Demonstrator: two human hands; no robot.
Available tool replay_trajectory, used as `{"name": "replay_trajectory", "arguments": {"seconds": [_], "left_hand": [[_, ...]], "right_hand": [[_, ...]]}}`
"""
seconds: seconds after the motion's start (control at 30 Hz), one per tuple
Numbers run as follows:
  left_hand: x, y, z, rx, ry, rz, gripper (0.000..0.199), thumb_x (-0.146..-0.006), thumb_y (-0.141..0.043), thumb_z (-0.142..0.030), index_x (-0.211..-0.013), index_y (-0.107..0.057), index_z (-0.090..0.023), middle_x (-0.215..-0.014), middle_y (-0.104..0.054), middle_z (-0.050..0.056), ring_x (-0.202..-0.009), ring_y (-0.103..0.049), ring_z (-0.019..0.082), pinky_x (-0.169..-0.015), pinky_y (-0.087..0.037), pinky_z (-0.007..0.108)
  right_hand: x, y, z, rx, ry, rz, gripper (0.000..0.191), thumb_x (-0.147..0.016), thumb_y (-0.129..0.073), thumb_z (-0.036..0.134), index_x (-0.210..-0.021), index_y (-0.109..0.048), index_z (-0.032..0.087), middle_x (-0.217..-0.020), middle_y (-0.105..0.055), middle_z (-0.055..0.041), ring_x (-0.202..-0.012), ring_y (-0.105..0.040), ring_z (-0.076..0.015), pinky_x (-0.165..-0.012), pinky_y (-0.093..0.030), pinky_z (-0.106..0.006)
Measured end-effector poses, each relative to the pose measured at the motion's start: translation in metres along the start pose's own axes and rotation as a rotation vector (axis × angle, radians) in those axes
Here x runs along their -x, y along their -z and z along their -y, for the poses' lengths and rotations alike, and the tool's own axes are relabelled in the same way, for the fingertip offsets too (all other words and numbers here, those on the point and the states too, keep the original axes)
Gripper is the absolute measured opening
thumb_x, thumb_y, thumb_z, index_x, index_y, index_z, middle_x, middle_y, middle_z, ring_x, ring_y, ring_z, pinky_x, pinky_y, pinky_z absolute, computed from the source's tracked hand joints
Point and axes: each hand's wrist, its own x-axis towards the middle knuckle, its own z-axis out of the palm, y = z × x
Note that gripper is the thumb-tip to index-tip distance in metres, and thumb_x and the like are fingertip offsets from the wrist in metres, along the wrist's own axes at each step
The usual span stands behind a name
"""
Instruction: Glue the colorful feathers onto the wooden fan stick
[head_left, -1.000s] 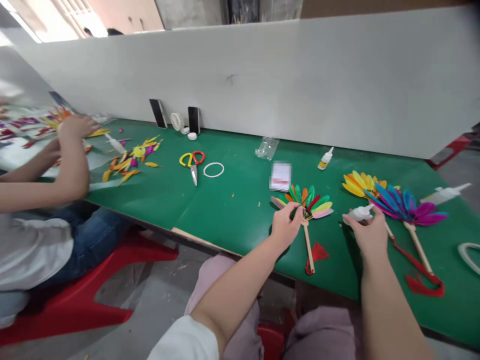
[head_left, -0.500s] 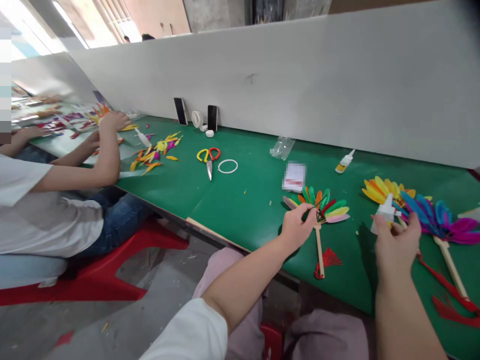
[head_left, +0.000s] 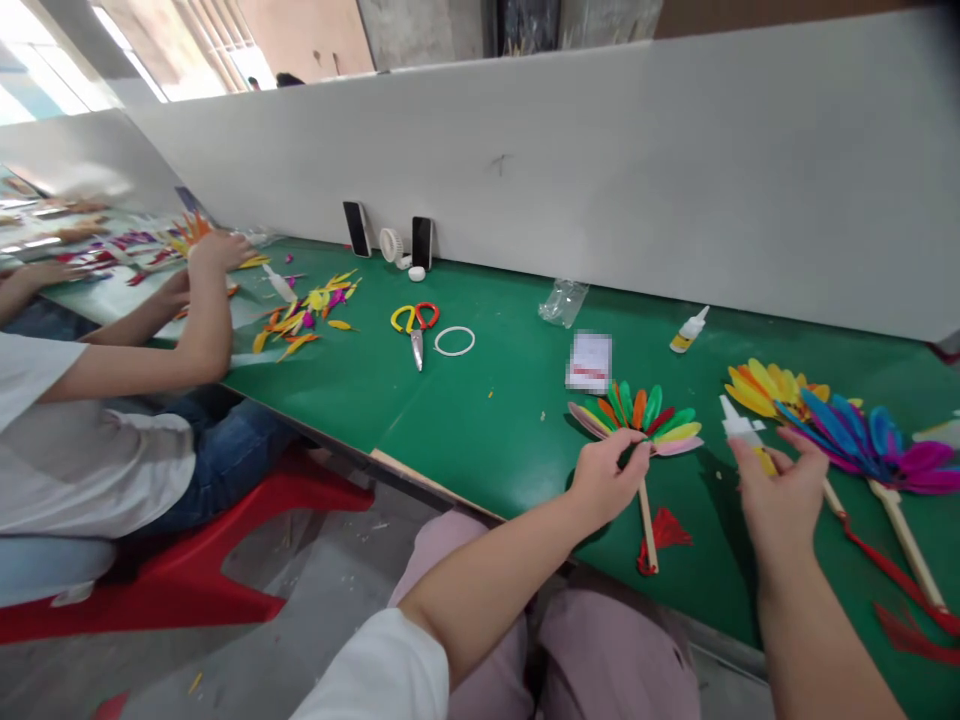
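A small feather fan [head_left: 646,416] with green, orange, yellow and pink feathers lies on the green table [head_left: 465,400]; its wooden stick ends in a red tassel [head_left: 660,530]. My left hand [head_left: 606,478] pinches the fan where the feathers meet the stick. My right hand [head_left: 780,495] holds a small white glue bottle [head_left: 739,430] with a yellow label, nozzle pointing up and left, just right of the fan. A yellow feather fan [head_left: 769,388] and a blue and purple one [head_left: 862,440] lie beyond my right hand.
Another glue bottle [head_left: 688,330], a white card [head_left: 589,362] and a clear plastic bag [head_left: 562,300] lie behind the fan. Scissors [head_left: 412,325] and a white ring [head_left: 454,341] lie mid-table. Two phones [head_left: 422,242] lean on the white partition. A seated person's arms [head_left: 172,330] work among loose feathers [head_left: 300,320].
My right hand has lifted the glue bottle off the table and turned its nozzle up and left. My left hand slid slightly down toward the fan's stick. The camera shifted.
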Motion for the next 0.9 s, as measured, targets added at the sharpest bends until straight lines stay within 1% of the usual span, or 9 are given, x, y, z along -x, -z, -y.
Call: {"name": "replay_trajectory", "arguments": {"seconds": [0.1,0.2,0.3,0.37,0.47,0.57,0.73,0.8,0.9], "left_hand": [[-0.001,0.000,-0.004,0.111,0.052,-0.023,0.025,-0.083,-0.040,-0.032,-0.092,-0.057,-0.017,-0.066,-0.059,0.000,-0.052,-0.048,0.008,-0.052,-0.038,0.019],[-0.005,0.005,-0.011,0.206,0.102,-0.036,0.024,-0.082,-0.041,-0.032,-0.097,-0.054,-0.017,-0.050,-0.046,-0.005,-0.044,-0.040,0.007,-0.045,-0.034,0.018],[-0.019,0.012,-0.020,0.352,0.122,-0.065,0.022,-0.082,-0.042,-0.031,-0.096,-0.051,-0.017,-0.051,-0.045,-0.005,-0.045,-0.041,0.006,-0.046,-0.034,0.017],[-0.032,0.015,-0.024,0.422,0.131,-0.095,0.020,-0.081,-0.043,-0.031,-0.094,-0.050,-0.018,-0.054,-0.047,-0.005,-0.045,-0.041,0.005,-0.046,-0.034,0.016],[-0.050,0.014,-0.024,0.478,0.167,-0.135,0.017,-0.077,-0.048,-0.030,-0.090,-0.050,-0.018,-0.060,-0.049,-0.005,-0.042,-0.038,0.004,-0.042,-0.032,0.016],[-0.053,0.010,-0.014,0.510,0.233,-0.160,0.017,-0.076,-0.050,-0.031,-0.085,-0.051,-0.017,-0.058,-0.048,-0.005,-0.043,-0.039,0.004,-0.042,-0.032,0.015],[-0.036,0.006,-0.003,0.518,0.302,-0.103,0.024,-0.079,-0.047,-0.037,-0.085,-0.053,-0.015,-0.047,-0.043,-0.006,-0.043,-0.041,0.005,-0.043,-0.031,0.016],[-0.032,0.005,-0.005,0.513,0.312,-0.075,0.025,-0.079,-0.047,-0.037,-0.089,-0.053,-0.014,-0.045,-0.045,-0.006,-0.040,-0.039,0.005,-0.040,-0.028,0.015],[-0.032,0.006,-0.007,0.511,0.318,-0.023,0.029,-0.080,-0.046,-0.036,-0.098,-0.051,-0.014,-0.048,-0.052,-0.005,-0.034,-0.036,0.003,-0.035,-0.026,0.015]], "right_hand": [[0.003,0.003,0.004,-0.061,0.011,0.014,0.054,-0.058,-0.068,0.042,-0.102,-0.044,0.022,-0.075,-0.055,0.0007,-0.040,-0.045,-0.0066,-0.036,-0.036,-0.022],[0.002,0.005,0.016,-0.350,-0.006,0.042,0.042,-0.065,-0.062,0.043,-0.094,-0.040,0.021,-0.064,-0.053,0.0045,-0.035,-0.039,-0.0053,-0.031,-0.030,-0.019],[-0.005,0.003,0.046,-0.639,0.011,0.171,0.031,-0.070,-0.058,0.037,-0.091,-0.039,0.024,-0.064,-0.053,0.0055,-0.037,-0.040,-0.0063,-0.031,-0.032,-0.018],[-0.013,-0.003,0.069,-0.711,0.052,0.253,0.033,-0.067,-0.063,0.031,-0.092,-0.042,0.025,-0.068,-0.053,0.0048,-0.040,-0.042,-0.0059,-0.033,-0.033,-0.018],[-0.026,-0.018,0.090,-0.790,0.043,0.416,0.028,-0.065,-0.064,0.029,-0.088,-0.049,0.024,-0.061,-0.046,0.0069,-0.039,-0.038,-0.0040,-0.033,-0.032,-0.017],[-0.034,-0.033,0.083,-0.904,-0.045,0.517,0.022,-0.069,-0.059,0.038,-0.084,-0.053,0.023,-0.053,-0.039,0.0078,-0.036,-0.030,-0.0025,-0.032,-0.025,-0.014],[-0.031,-0.043,0.055,-0.970,-0.180,0.668,0.028,-0.068,-0.059,0.046,-0.083,-0.053,0.023,-0.051,-0.035,0.0081,-0.036,-0.024,-0.0025,-0.031,-0.019,-0.014],[-0.030,-0.043,0.052,-0.981,-0.189,0.688,0.031,-0.065,-0.062,0.046,-0.085,-0.053,0.024,-0.053,-0.034,0.0083,-0.037,-0.022,-0.0024,-0.031,-0.018,-0.014],[-0.031,-0.043,0.052,-0.980,-0.178,0.660,0.032,-0.062,-0.065,0.040,-0.087,-0.053,0.025,-0.055,-0.032,0.0086,-0.040,-0.022,-0.0026,-0.033,-0.020,-0.013]]}}
